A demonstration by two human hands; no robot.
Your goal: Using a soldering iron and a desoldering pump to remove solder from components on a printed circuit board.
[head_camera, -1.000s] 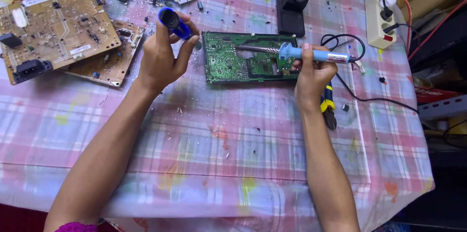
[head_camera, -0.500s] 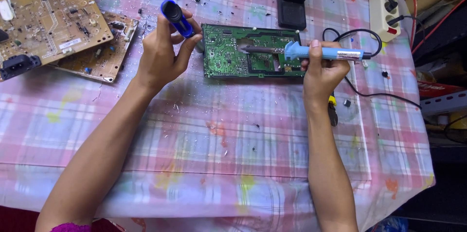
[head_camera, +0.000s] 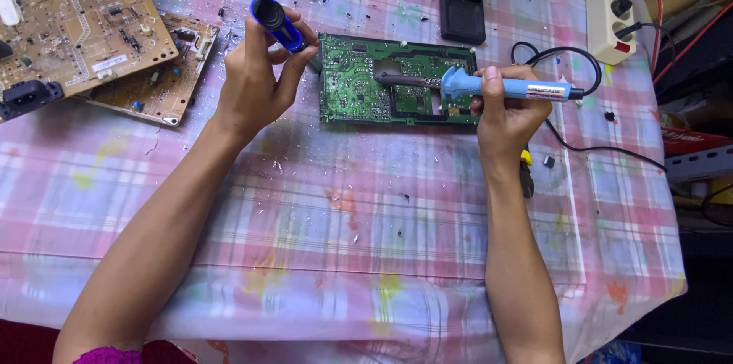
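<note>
Green board [head_camera: 397, 80] lies flat on worktop [head_camera: 366, 219], long axis left-right, between the 2 hands. Right hand [head_camera: 505, 108] clenched on blue iron [head_camera: 489, 88], tip pointing left over board. Left hand [head_camera: 256, 78] grasps blue pump [head_camera: 276, 24] at board's left edge, equally near.

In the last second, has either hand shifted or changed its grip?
No grip change. The right hand and its blue soldering iron have shifted slightly rightward along the green circuit board. The left hand still holds the blue desoldering pump at the board's left end.
</note>
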